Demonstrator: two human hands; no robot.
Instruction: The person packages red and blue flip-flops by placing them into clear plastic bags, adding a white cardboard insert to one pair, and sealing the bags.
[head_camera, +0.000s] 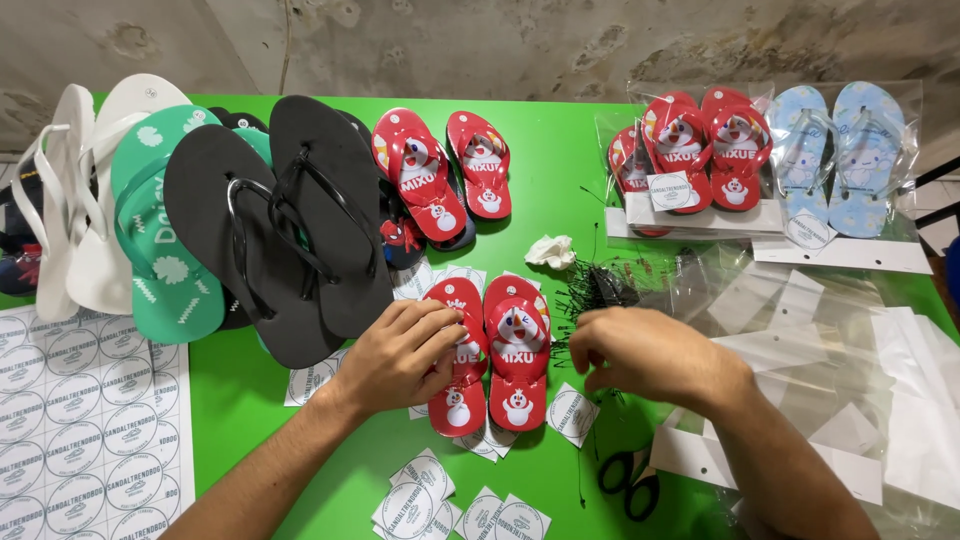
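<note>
1. Left hand (400, 355) lay curled over the left sandal of the red pair (490, 350), fingers pressed on its strap; pair lay flat on the table (560, 160); a loose hold could let it slide.
2. Right hand (645, 350) was closed just right of the pair, beside the black ties (590, 290); whether it pinched one, can't tell; ties could snag or scatter.
3. Scissors (630, 485) lay under the right wrist; risk of a nick.
</note>
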